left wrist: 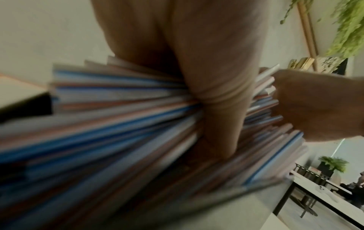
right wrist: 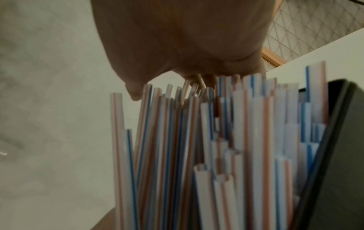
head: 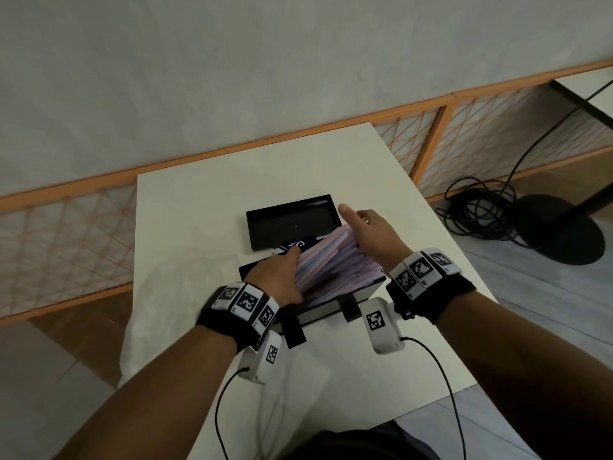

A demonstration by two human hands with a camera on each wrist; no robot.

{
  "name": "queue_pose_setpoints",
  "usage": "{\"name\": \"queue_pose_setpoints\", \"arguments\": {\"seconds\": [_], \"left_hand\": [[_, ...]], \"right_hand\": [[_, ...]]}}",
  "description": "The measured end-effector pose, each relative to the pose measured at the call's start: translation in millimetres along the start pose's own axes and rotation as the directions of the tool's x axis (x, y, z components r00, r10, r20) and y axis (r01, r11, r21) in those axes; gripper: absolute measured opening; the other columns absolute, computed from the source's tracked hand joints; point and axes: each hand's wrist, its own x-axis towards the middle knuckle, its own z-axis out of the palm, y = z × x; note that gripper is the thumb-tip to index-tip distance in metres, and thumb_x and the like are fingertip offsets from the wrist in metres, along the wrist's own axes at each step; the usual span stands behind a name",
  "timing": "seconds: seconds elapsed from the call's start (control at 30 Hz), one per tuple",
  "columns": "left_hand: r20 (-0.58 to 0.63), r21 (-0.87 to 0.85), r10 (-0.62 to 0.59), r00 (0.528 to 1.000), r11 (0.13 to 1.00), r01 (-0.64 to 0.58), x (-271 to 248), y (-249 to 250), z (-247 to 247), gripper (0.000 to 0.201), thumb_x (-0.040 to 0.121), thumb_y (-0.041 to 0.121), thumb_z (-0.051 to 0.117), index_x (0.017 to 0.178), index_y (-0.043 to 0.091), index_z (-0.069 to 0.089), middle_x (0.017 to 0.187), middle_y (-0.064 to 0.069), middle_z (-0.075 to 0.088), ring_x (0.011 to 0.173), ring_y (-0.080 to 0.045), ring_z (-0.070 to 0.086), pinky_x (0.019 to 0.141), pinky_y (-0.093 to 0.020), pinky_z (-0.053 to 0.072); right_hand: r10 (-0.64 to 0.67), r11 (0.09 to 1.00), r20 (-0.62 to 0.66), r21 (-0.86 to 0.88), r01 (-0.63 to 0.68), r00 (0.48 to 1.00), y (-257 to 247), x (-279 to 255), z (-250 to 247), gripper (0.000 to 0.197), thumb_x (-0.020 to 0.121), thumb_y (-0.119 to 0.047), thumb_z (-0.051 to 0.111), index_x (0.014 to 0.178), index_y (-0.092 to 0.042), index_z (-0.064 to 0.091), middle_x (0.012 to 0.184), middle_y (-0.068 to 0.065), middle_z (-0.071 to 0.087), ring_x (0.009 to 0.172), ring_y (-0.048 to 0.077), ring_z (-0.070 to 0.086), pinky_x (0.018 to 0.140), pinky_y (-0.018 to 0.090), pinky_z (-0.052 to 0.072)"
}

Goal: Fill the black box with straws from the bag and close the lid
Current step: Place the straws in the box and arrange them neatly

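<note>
We see our right hand [right wrist: 183, 38] from beneath, its fingertips [right wrist: 209, 80] touching the far ends of the blue- and orange-striped straws [right wrist: 226, 140] packed under the palm. Right of our hand rises the black box [right wrist: 338, 155] wall, with the white table [right wrist: 325, 51] beyond.

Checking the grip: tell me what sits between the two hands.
A bundle of striped straws, touched by left hand and right hand; head view.
</note>
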Motion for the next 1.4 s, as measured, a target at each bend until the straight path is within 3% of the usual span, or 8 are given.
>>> {"name": "queue_pose_setpoints", "arguments": {"seconds": [0.17,0.4,0.57,0.8,1.03,1.13,1.3,1.4], "left_hand": [[-0.009,0.099,0.065,0.998,0.993,-0.064,2.7,2.1,-20.6,0.060,0.068,0.020,0.073,0.117,0.016,0.039,0.099,-0.013,0.061,0.083,-0.032,0.062,0.064,-0.034,0.049],[0.020,0.083,0.072,0.997,0.994,-0.073,-0.1,3.8,-17.1,0.053,0.071,0.017,0.071,0.118,0.015,0.046,0.107,-0.014,0.062,0.092,-0.033,0.063,0.074,-0.034,0.050],[0.020,0.038,0.058,0.998,0.998,-0.059,0.0,-1.2,-4.2,0.055,0.076,0.014,0.066,0.126,0.015,0.043,0.116,-0.014,0.058,0.102,-0.032,0.059,0.085,-0.038,0.050],[0.049,-0.183,0.057,0.997,0.982,-0.047,7.3,-0.2,5.1,0.088,0.083,0.020,0.066,0.149,0.019,0.007,0.135,-0.015,0.050,0.121,-0.031,0.051,0.104,-0.037,0.040],[0.011,-0.169,0.097,0.995,0.981,-0.094,13.8,-8.7,15.8,0.068,0.076,0.019,0.065,0.135,0.029,0.032,0.124,-0.005,0.055,0.113,-0.025,0.056,0.099,-0.043,0.045],[0.064,-0.131,0.081,0.995,0.989,-0.072,17.3,-14.7,16.2,0.083,0.068,0.023,0.069,0.138,0.033,0.026,0.125,-0.005,0.054,0.112,-0.026,0.056,0.097,-0.045,0.047],[0.118,-0.031,0.018,0.993,0.999,-0.014,19.3,-19.4,16.0,0.081,0.068,0.028,0.067,0.137,0.029,0.025,0.130,-0.005,0.050,0.115,-0.029,0.054,0.096,-0.046,0.047],[0.131,-0.011,0.015,0.991,1.000,-0.014,20.5,-14.5,17.2,0.071,0.076,0.030,0.063,0.137,0.020,0.028,0.134,-0.009,0.048,0.119,-0.030,0.052,0.100,-0.043,0.045]], "right_hand": [[-0.008,0.998,-0.109,0.068,0.015,0.994,14.4,-8.1,-2.0,0.075,0.084,-0.068,0.037,0.132,-0.010,0.044,0.122,0.007,0.056,0.114,0.023,0.052,0.100,0.038,0.040],[-0.044,0.994,-0.154,-0.110,0.028,0.987,23.5,-14.5,2.3,0.043,0.097,-0.037,0.039,0.120,-0.003,0.053,0.115,0.017,0.060,0.107,0.031,0.055,0.078,0.027,0.034],[-0.088,0.988,-0.158,-0.141,0.066,0.983,23.1,-19.6,4.1,0.040,0.099,-0.028,0.037,0.127,-0.003,0.050,0.129,0.017,0.055,0.117,0.031,0.050,0.088,0.029,0.036],[-0.135,0.980,-0.173,0.123,0.157,0.976,22.6,-31.3,-1.8,0.055,0.096,-0.047,0.037,0.138,-0.012,0.043,0.141,0.004,0.049,0.127,0.017,0.045,0.098,0.024,0.034],[-0.326,0.941,-0.114,-0.130,0.312,0.938,18.1,-42.8,-11.5,0.064,0.091,-0.049,0.044,0.145,-0.018,0.027,0.150,0.006,0.031,0.138,0.017,0.030,0.107,0.024,0.023],[-0.351,0.901,0.098,-0.233,0.365,0.931,16.5,-43.6,-12.7,0.068,0.089,-0.051,0.045,0.146,-0.018,0.027,0.150,0.008,0.030,0.139,0.020,0.030,0.108,0.027,0.026],[-0.549,0.745,0.145,-0.361,0.561,0.823,-15.6,-52.9,-30.2,0.077,0.084,-0.068,0.041,0.145,-0.022,0.028,0.154,0.004,0.024,0.142,0.018,0.022,0.116,0.037,0.023],[-0.478,0.288,0.557,-0.631,0.720,0.679,-37.7,-65.4,-6.1,0.085,0.083,-0.064,0.047,0.149,-0.024,0.012,0.158,0.002,0.011,0.147,0.022,0.006,0.119,0.045,0.012]]}}
